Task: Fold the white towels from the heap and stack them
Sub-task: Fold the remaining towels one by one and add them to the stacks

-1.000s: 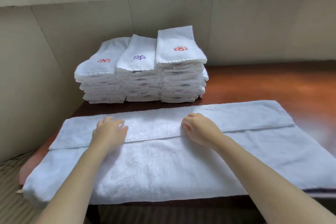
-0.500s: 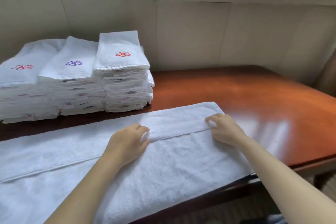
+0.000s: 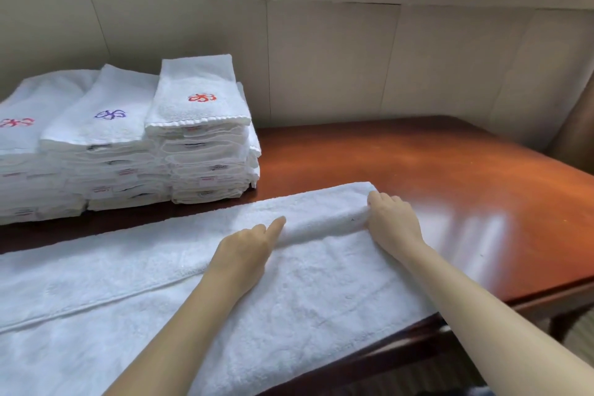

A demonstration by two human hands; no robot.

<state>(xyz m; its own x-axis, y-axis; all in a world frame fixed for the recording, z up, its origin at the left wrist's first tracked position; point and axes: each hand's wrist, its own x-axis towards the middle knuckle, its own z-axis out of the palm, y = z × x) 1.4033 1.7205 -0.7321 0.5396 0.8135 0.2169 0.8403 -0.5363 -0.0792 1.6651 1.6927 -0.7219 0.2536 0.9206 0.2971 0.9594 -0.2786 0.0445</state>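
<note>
One towel (image 3: 321,292), long axis left-right, left hand (image 3: 247,249) and right hand (image 3: 392,222) gripping its fold

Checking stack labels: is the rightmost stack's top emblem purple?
No, the emblem on the rightmost stack is red; the purple emblem tops the middle stack.

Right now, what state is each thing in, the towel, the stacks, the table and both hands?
Towel: spread along the table's near edge, far long side folded over, fold bulging between the hands.
Stacks: three, folded, side by side, back left.
Table: glossy, bears towel and stacks.
Left hand: on the fold's edge, index out; grip unclear.
Right hand: grips the towel's folded right end.
</note>
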